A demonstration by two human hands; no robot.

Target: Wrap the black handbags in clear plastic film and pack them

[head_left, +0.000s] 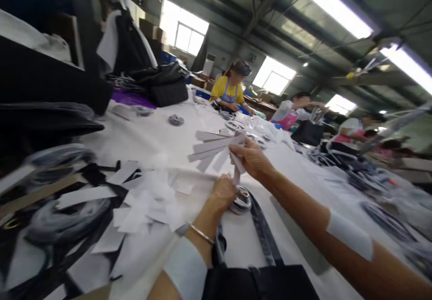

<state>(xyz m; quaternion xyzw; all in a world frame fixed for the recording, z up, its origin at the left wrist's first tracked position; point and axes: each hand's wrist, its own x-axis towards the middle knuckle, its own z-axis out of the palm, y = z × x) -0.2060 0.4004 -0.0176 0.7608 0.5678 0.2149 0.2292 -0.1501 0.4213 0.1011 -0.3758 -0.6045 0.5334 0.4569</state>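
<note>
Pinched between thumb and fingers of the right hand (254, 158): a fan of white strips (216, 149), spread leftward and upward, held clear above the worktable (162, 140).

Right arm: reaches in from the lower right corner, forearm nearly straight, white band (349, 236) near the elbow.

Left hand (222, 193): directly below the right, curled shut, knuckles up. It appears to clench the bottom ends of the same strips, though blur hides the fingertips. Wrist bent slightly, carrying a silver bangle (201, 234).

Shiny round metal piece (240, 200): on the table, touching or just beside the left hand on its right.

Black strap (263, 228): runs from the round piece toward the near edge, meeting a black bag (259, 283) there.

Loose white paper pieces (141, 205): scattered left of the hands, toward the near left corner, mixed with dark straps.

Open room: bare white cloth beyond the fan and along the table's middle; the right edge is crowded with dark gear.

Co-worker in a yellow shirt (227, 90): seated at the far end, well apart.
</note>
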